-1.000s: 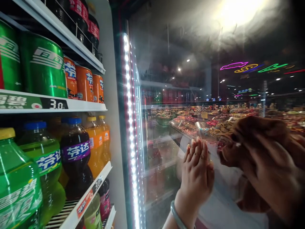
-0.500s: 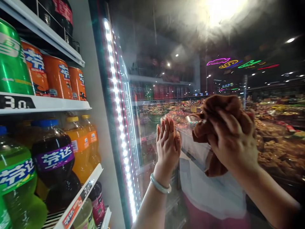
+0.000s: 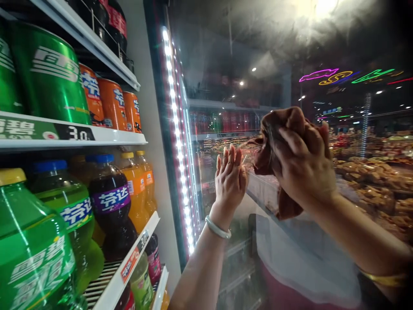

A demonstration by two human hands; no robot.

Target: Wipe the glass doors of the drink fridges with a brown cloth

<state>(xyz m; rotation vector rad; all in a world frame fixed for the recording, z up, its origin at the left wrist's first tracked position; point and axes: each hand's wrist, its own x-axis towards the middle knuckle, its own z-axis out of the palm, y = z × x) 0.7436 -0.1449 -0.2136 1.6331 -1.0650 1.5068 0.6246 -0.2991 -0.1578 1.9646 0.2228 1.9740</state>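
My right hand (image 3: 306,168) presses a crumpled brown cloth (image 3: 285,118) against a large glass door pane (image 3: 232,56), its fingers bent over the folds. One end of the cloth hangs down below the palm. To its left, my left hand (image 3: 230,176) lies flat on the same glass with fingers stretched upward, holding nothing. A pale bangle (image 3: 218,228) circles the left wrist, and a gold-coloured bracelet (image 3: 383,279) shows on the right forearm. Reflections cover much of the pane.
Left of the pane stands an open drinks cooler with green cans (image 3: 51,73), orange cans (image 3: 111,103) and several soda bottles (image 3: 111,200) on white shelves (image 3: 125,138). A bright LED strip (image 3: 176,129) runs between cooler and glass. Packed food (image 3: 371,185) shows at right.
My right hand and the cloth have moved up and slightly left across the glass. My left hand stays flat on the pane. The view has shifted left, showing more of the cooler.
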